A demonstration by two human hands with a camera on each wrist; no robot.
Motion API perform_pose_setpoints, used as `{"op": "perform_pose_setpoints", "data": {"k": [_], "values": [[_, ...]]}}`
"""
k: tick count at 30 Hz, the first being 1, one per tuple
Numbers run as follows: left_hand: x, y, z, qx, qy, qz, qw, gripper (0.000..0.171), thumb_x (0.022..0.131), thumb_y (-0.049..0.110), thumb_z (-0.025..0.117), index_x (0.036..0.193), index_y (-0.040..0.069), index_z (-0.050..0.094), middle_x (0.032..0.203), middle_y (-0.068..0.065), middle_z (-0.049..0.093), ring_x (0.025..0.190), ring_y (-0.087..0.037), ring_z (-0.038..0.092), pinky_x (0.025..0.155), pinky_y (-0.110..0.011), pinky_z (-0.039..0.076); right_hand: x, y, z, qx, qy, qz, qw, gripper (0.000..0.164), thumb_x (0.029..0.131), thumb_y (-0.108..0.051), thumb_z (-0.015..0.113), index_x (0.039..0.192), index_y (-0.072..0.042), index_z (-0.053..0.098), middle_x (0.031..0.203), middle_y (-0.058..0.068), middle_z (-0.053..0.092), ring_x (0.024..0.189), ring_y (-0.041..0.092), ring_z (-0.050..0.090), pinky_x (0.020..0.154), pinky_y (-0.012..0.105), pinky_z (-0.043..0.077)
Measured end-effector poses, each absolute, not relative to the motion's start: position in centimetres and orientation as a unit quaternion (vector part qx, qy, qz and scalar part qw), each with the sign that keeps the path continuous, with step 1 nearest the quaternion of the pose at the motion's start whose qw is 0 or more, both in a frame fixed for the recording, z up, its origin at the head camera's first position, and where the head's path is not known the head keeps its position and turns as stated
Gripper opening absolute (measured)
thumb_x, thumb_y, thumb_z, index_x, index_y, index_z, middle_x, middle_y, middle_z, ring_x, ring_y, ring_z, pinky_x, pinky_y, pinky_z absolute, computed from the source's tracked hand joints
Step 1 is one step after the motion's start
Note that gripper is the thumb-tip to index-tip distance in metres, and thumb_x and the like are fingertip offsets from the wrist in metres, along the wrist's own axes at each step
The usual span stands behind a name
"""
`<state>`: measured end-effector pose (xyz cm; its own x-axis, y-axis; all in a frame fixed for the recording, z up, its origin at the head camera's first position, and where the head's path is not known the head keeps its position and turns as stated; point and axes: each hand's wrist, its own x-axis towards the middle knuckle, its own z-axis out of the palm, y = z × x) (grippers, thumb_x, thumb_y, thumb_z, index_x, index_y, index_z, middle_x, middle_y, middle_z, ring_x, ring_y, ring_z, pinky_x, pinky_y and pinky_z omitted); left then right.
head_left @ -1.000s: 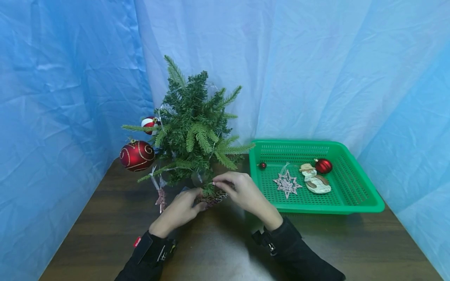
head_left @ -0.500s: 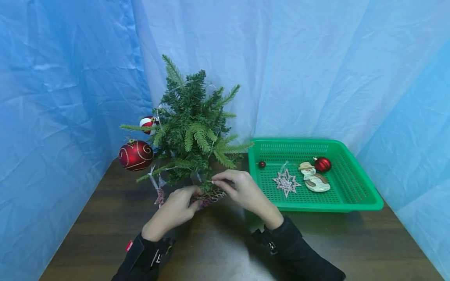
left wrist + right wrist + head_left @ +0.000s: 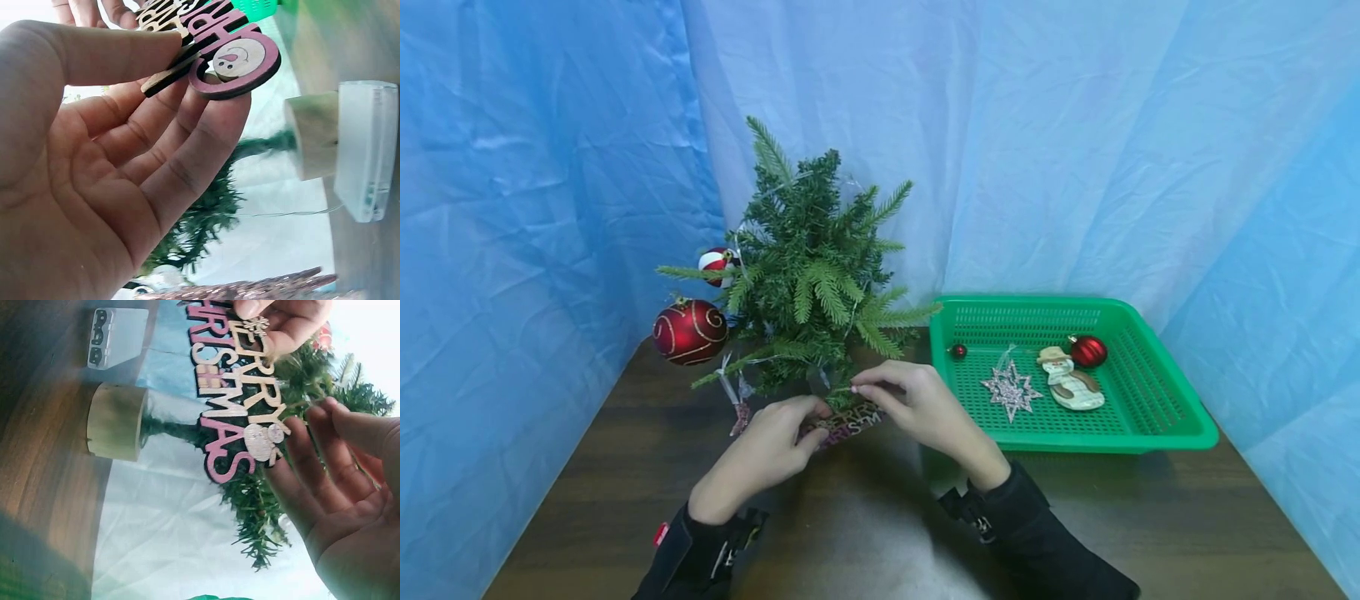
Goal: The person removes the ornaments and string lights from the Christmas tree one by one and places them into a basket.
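A wooden sign [image 3: 215,394] in pink and pale letters reads MERRY CHRISTMAS. My left hand [image 3: 767,442] pinches its left end between thumb and fingers; the left wrist view shows a small face on the pink letter C [image 3: 250,62] there. My right hand [image 3: 917,404] has thumb and forefinger together at the tip of a low green branch [image 3: 841,398], right above the sign. I cannot tell whether a thin string is also between these fingertips. The small Christmas tree [image 3: 820,267] stands just behind both hands, and its wooden base [image 3: 115,422] shows in the right wrist view.
A red-and-gold ball [image 3: 690,332], a red-and-white ball [image 3: 717,267] and a pink glitter star [image 3: 741,418] hang at the tree's left. The green basket [image 3: 1180,417] holds a snowman [image 3: 1072,383], a glitter star [image 3: 1011,392] and two red balls. A clear battery box [image 3: 369,150] lies by the tree base.
My left hand has drawn slightly left and down, with the sign still in its fingers and more of its letters in sight. The right hand's pinch stays at the branch tip.
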<state>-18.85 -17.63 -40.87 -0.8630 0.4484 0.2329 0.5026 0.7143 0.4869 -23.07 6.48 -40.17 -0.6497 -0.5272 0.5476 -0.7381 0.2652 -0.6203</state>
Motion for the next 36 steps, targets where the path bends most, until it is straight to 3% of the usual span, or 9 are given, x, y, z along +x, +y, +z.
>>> {"op": "perform_pose_setpoints", "data": {"k": [9, 21, 36], "values": [[-18.2, -17.9, -40.1, -0.264, -0.923, -0.275, 0.049, 0.018, 0.093, 0.008, 0.072, 0.110, 0.009, 0.071, 0.098, 0.002, 0.068, 0.079, -0.005, 0.061, 0.068, -0.029, 0.053, -22.9, 6.8, -39.9, 0.430, -0.756, 0.479, 0.118, 0.017, 0.099, -0.012, 0.067, 0.113, -0.007, 0.076, 0.106, -0.002, 0.074, 0.090, 0.007, 0.068, 0.077, 0.029, 0.058], [-17.2, -18.2, -38.9, -0.271, -0.917, -0.289, 0.040, 0.019, 0.094, 0.009, 0.072, 0.113, 0.011, 0.070, 0.100, 0.005, 0.068, 0.082, -0.003, 0.062, 0.068, -0.028, 0.053, -22.5, 7.0, -39.4, 0.459, -0.724, 0.504, 0.103, 0.017, 0.097, -0.003, 0.067, 0.112, -0.005, 0.075, 0.105, 0.002, 0.074, 0.091, 0.012, 0.069, 0.079, 0.029, 0.058], [-16.8, -18.7, -38.1, -0.284, -0.909, -0.304, 0.031, 0.018, 0.094, 0.006, 0.070, 0.112, 0.010, 0.070, 0.099, 0.006, 0.068, 0.079, -0.002, 0.060, 0.067, -0.026, 0.052, -22.4, 7.3, -39.4, 0.485, -0.705, 0.516, 0.035, 0.020, 0.100, -0.003, 0.063, 0.117, -0.006, 0.073, 0.107, 0.004, 0.074, 0.074, 0.016, 0.068, 0.070, 0.029, 0.057]]}}
